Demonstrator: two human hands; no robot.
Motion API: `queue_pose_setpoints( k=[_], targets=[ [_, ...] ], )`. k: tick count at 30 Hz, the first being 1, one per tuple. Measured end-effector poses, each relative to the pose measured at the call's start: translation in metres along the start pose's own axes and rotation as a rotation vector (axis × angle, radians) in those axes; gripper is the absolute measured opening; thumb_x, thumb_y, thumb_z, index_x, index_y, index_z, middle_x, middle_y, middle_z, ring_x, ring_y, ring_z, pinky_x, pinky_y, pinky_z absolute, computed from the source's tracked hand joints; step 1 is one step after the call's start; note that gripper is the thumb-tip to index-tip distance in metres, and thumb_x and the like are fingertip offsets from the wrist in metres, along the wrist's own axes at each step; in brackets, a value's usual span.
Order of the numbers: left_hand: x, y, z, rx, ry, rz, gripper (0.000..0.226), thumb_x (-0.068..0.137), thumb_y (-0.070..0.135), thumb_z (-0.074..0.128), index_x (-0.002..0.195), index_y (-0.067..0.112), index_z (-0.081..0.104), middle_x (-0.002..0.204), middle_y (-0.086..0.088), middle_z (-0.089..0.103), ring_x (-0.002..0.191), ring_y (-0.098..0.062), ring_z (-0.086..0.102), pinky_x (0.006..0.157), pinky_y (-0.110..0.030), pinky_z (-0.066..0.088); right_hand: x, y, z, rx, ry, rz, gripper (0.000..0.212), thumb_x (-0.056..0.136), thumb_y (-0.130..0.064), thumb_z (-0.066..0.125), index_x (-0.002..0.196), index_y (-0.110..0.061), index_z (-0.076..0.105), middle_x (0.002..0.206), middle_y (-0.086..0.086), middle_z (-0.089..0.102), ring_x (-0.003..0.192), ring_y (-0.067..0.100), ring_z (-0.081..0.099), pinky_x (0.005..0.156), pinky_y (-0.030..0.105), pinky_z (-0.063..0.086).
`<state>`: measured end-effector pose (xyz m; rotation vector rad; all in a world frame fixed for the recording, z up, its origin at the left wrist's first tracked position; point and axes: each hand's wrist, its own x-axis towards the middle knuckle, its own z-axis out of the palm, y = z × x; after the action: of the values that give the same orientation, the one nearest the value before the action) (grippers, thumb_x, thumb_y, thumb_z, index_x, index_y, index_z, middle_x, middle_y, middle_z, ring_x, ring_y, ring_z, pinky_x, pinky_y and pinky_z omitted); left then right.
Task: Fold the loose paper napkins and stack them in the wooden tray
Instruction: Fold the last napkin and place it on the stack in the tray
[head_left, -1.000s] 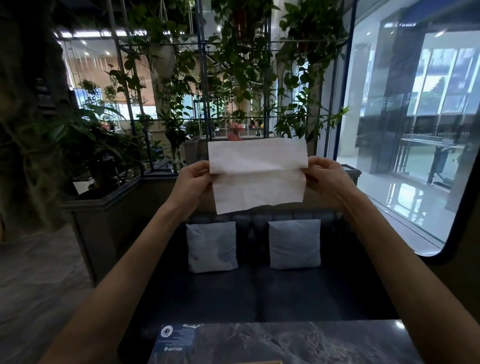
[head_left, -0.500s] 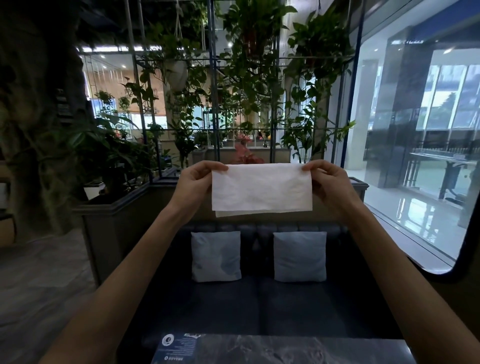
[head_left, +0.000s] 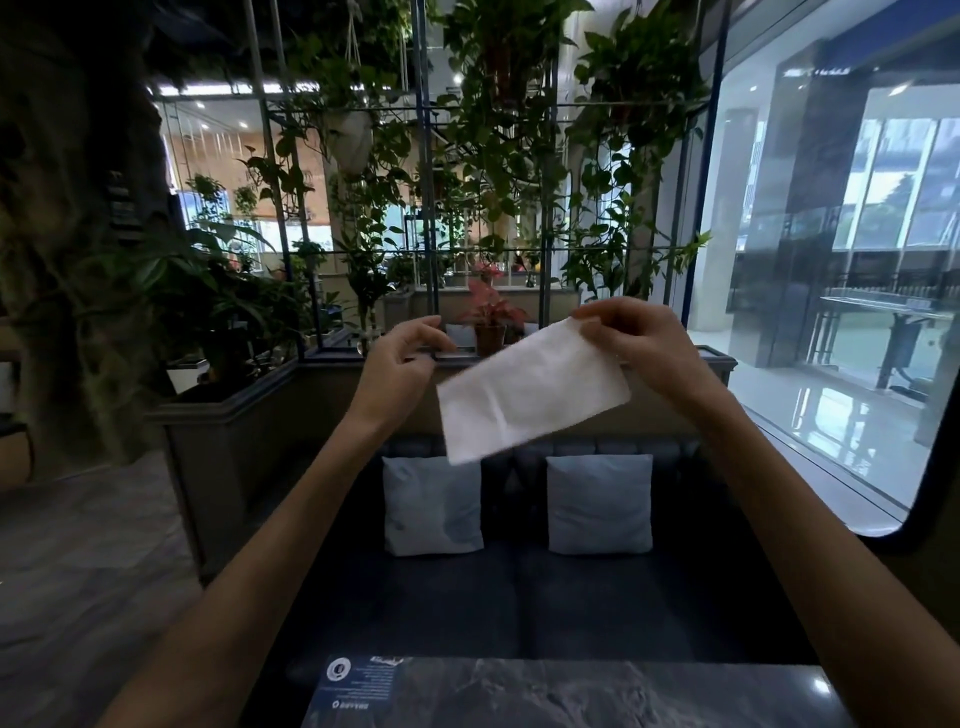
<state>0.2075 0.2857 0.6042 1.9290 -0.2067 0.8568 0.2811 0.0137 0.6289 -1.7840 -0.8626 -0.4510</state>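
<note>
A white paper napkin (head_left: 530, 395), folded in half into a long strip, hangs tilted in the air in front of me, its left end drooping down. My right hand (head_left: 639, 343) pinches its upper right corner. My left hand (head_left: 400, 358) is off the napkin, just left of it, fingers loosely curled and apart with nothing in them. The wooden tray is out of view.
A dark marble table (head_left: 571, 691) with a blue card (head_left: 358, 680) lies at the bottom edge. Beyond it is a dark sofa (head_left: 519, 597) with two pale cushions (head_left: 431, 504), a planter wall with green plants (head_left: 498, 156), and a glass wall (head_left: 831, 260) at right.
The napkin went from unfolded to folded in half between both hands. Now my left hand has let go, and the napkin swings down at its left end, held only by my right hand.
</note>
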Motion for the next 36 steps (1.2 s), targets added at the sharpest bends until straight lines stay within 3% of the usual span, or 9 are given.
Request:
queue_pose_setpoints(
  k=[3,8,13,17,20,24,28,32,36],
  targets=[
    [-0.011,0.012,0.016,0.009,-0.288,-0.033,0.036,0.094,0.027,0.064,0.128,0.02,0.058,0.136,0.005,0.057,0.12,-0.007,0.055,0.101,-0.029,0.045,0.015,-0.027,0.001,-0.226,-0.273,-0.106,0.028,0.094,-0.014,0.062,0.117,-0.029,0.069,0.102,-0.016,0.065,0.093,-0.003,0.062,0.075,0.016,0.05],
    [-0.024,0.018,0.035,-0.22,-0.515,-0.181,0.035,0.093,0.032,0.064,0.125,0.018,0.062,0.122,-0.001,0.069,0.111,-0.016,0.067,0.094,-0.039,0.055,0.023,-0.053,0.008,-0.331,-0.533,-0.134,0.04,0.092,-0.013,0.064,0.129,-0.028,0.062,0.097,-0.011,0.07,0.092,-0.001,0.065,0.076,0.017,0.053],
    [-0.029,0.021,0.04,-0.321,-0.323,-0.201,0.022,0.094,0.026,0.062,0.109,0.012,0.07,0.107,-0.008,0.073,0.098,-0.022,0.072,0.083,-0.039,0.061,0.015,-0.05,0.011,-0.325,-0.317,-0.137,0.04,0.095,-0.023,0.061,0.135,-0.028,0.057,0.1,-0.017,0.065,0.091,-0.007,0.061,0.075,0.015,0.048],
    [-0.027,0.018,0.035,-0.409,-0.1,-0.213,0.013,0.095,0.023,0.063,0.097,0.016,0.074,0.098,-0.007,0.077,0.09,-0.021,0.074,0.081,-0.038,0.061,-0.001,-0.031,0.005,-0.19,-0.173,0.118,0.072,0.088,-0.062,0.047,0.151,-0.033,0.027,0.111,-0.002,0.066,0.093,0.008,0.065,0.083,0.034,0.054],
    [-0.025,0.02,0.032,-0.429,-0.013,-0.215,0.015,0.096,0.022,0.061,0.101,0.014,0.072,0.1,-0.006,0.076,0.093,-0.021,0.073,0.08,-0.034,0.061,-0.014,-0.019,0.01,-0.01,-0.228,0.215,0.074,0.091,-0.052,0.057,0.153,-0.043,0.017,0.107,0.003,0.074,0.094,0.016,0.072,0.086,0.042,0.059],
    [-0.022,0.023,0.031,-0.42,0.01,-0.216,0.012,0.095,0.023,0.062,0.099,0.017,0.072,0.098,-0.002,0.075,0.09,-0.014,0.073,0.081,-0.032,0.06,-0.023,-0.018,0.023,0.173,-0.215,0.081,0.074,0.091,-0.015,0.067,0.152,-0.032,0.03,0.1,0.017,0.073,0.098,0.025,0.071,0.085,0.034,0.06],
    [-0.022,0.026,0.028,-0.408,-0.007,-0.217,0.02,0.096,0.021,0.061,0.11,0.011,0.069,0.098,-0.002,0.075,0.085,-0.01,0.073,0.077,-0.029,0.059,-0.023,-0.023,0.029,0.103,-0.159,0.013,0.043,0.092,-0.014,0.065,0.133,-0.024,0.056,0.1,0.017,0.069,0.097,0.028,0.068,0.092,0.044,0.055],
    [-0.026,0.025,0.024,-0.407,-0.026,-0.242,0.047,0.094,0.024,0.064,0.137,0.021,0.047,0.102,0.003,0.071,0.091,-0.011,0.072,0.079,-0.031,0.061,-0.024,-0.021,0.034,0.093,-0.064,0.012,0.027,0.092,-0.015,0.066,0.119,-0.018,0.066,0.103,0.008,0.07,0.098,0.023,0.067,0.091,0.044,0.055],
    [-0.032,0.024,0.023,-0.346,-0.067,-0.16,0.042,0.09,0.016,0.069,0.129,0.02,0.053,0.105,-0.004,0.072,0.092,-0.013,0.073,0.072,-0.022,0.059,-0.022,-0.016,0.039,0.086,-0.003,0.017,0.021,0.091,-0.018,0.067,0.112,-0.022,0.069,0.105,0.009,0.072,0.099,0.027,0.068,0.089,0.048,0.056]
  ],
)
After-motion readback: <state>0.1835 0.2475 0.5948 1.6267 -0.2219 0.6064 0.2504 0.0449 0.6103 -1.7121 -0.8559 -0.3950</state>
